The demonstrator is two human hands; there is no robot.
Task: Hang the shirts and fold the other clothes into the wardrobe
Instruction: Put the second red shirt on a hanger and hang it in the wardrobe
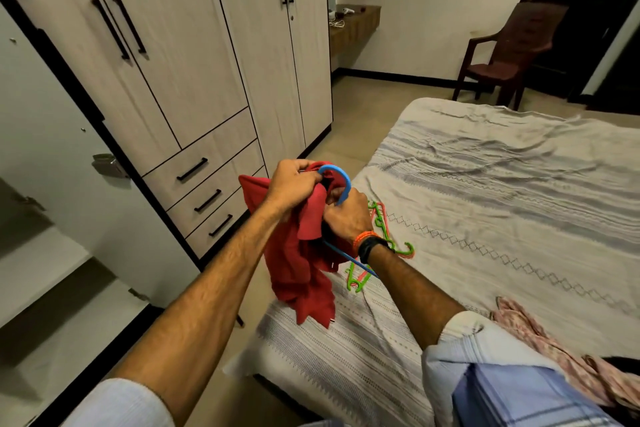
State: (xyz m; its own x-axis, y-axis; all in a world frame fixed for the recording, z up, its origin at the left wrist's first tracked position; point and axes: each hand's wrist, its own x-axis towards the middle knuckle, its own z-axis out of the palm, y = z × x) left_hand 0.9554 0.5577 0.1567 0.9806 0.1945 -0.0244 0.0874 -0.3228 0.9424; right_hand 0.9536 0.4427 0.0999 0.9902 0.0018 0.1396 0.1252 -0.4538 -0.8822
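Mid-frame, our left hand pinches the red shirt at its collar; our right hand curls round the blue hanger neck. We should work each shoulder over an arm, hook clear, before the wardrobe upper left.

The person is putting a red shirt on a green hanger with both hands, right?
Not quite: the hanger in the red shirt is blue, as the head view shows. Both the left hand and right hand do hold them. The green hangers lie on the bed.
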